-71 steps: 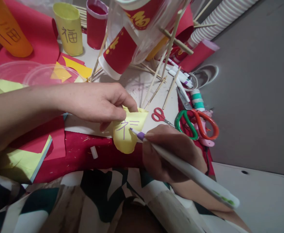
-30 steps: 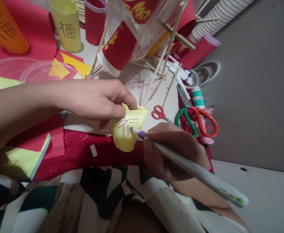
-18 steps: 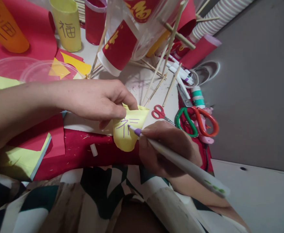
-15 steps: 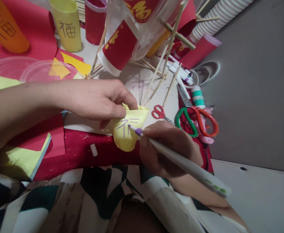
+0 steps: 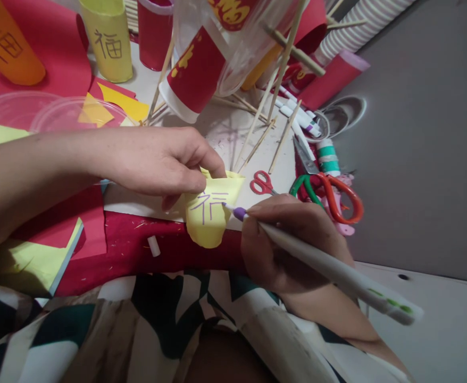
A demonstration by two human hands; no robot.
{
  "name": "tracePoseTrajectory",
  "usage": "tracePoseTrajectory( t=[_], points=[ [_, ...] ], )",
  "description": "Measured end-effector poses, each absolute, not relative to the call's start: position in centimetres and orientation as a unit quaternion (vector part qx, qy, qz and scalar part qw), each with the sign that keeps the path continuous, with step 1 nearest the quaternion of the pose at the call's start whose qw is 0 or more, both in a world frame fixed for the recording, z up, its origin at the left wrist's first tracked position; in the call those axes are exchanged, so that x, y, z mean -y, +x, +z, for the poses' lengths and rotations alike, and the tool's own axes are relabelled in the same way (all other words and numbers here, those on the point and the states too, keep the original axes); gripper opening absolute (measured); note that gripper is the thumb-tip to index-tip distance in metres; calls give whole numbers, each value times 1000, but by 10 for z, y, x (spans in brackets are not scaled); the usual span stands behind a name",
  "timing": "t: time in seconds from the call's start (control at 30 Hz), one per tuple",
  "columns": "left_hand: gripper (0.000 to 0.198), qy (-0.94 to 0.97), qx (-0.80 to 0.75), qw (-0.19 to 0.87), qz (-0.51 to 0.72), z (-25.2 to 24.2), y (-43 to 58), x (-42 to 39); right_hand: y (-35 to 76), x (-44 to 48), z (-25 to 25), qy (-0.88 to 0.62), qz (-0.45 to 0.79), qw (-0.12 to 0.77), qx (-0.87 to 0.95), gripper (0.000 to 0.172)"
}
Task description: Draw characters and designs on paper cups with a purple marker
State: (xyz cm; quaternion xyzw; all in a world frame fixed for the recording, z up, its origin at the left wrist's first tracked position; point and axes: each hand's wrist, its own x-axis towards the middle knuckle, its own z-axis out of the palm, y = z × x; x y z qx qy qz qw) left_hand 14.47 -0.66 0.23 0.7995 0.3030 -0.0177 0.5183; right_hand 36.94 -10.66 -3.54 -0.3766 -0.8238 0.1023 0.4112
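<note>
Left hand (image 5: 173,159) tight on yellow paper (image 5: 206,233), right hand (image 5: 297,229) tight round marker (image 5: 329,266), 福 (image 5: 108,43) behind.

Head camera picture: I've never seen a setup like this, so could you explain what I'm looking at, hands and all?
There is no machine here: these are a person's own bare hands, seen by a camera worn on the head, looking forward and down.

The left hand holds a yellow cup near its upper edge. The right hand grips a white marker like a pen, its tip at or very near the purple strokes on the cup.

Below them lie a white board and a red cloth. To the right are small red scissors and larger scissors with green and orange handles. Wooden sticks and other decorated cups are farther back.
</note>
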Motion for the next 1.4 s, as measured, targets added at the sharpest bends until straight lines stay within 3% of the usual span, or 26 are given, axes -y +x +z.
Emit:
tracePoseTrajectory(
  t=[0.33, 0.57, 0.73, 0.93, 1.03, 1.3, 1.4],
  points=[
    [42, 796, -326, 510, -20, 10, 146, 11, 362, 104, -53, -385, 53, 496, 777, 17],
    [44, 808, -306, 504, -15, 3, 144, 7, 369, 109, -38, -391, 90, 403, 823, 20],
    [43, 799, -325, 507, -8, 6, 145, 10, 369, 112, -35, -385, 122, 392, 827, 20],
    [51, 768, -377, 517, -38, 17, 148, 17, 362, 109, -46, -353, 105, 498, 785, 19],
    [52, 770, -369, 519, -50, 17, 147, 14, 358, 107, -55, -339, 115, 507, 784, 19],
    [40, 778, -312, 545, 23, -4, 139, 6, 360, 103, -56, -328, 110, 475, 809, 19],
    [34, 755, -313, 573, 64, -12, 141, 4, 365, 104, -45, -326, 112, 418, 841, 20]
  ],
)
